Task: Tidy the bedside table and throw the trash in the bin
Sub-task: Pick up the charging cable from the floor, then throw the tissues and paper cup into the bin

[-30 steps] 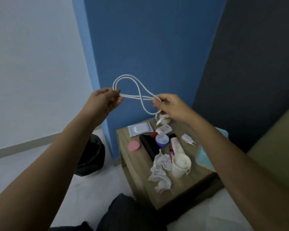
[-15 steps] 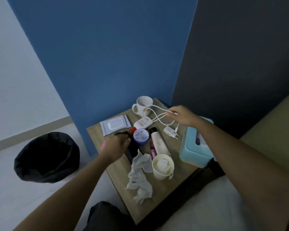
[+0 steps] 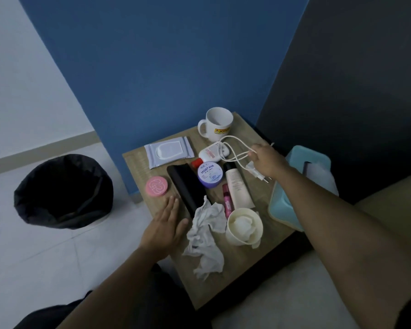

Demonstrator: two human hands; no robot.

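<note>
The wooden bedside table [image 3: 138,162] carries many items. My right hand [image 3: 267,159] pinches a looped white charging cable [image 3: 233,148] low over the table's back right, just above the white charger plug [image 3: 255,170]. My left hand [image 3: 167,224] lies flat and open on the table's front left edge, beside a black case [image 3: 186,186]. Crumpled white tissue [image 3: 205,236] lies at the front. A cream paper cup [image 3: 243,226] stuffed with tissue stands next to it. The black-lined bin [image 3: 62,191] sits on the floor to the left.
Also on the table: a white mug [image 3: 217,124], a wet-wipes pack [image 3: 169,151], a pink round compact [image 3: 156,186], a purple cream jar [image 3: 210,174], a white tube [image 3: 237,186], a pink lip tube [image 3: 227,200]. A light blue tissue box [image 3: 301,186] sits at the right, the bed beyond it.
Both hands held the cable loop up in the air; my left hand let go and came down to the table's front edge. My right hand lowered the cable to the table by the plug.
</note>
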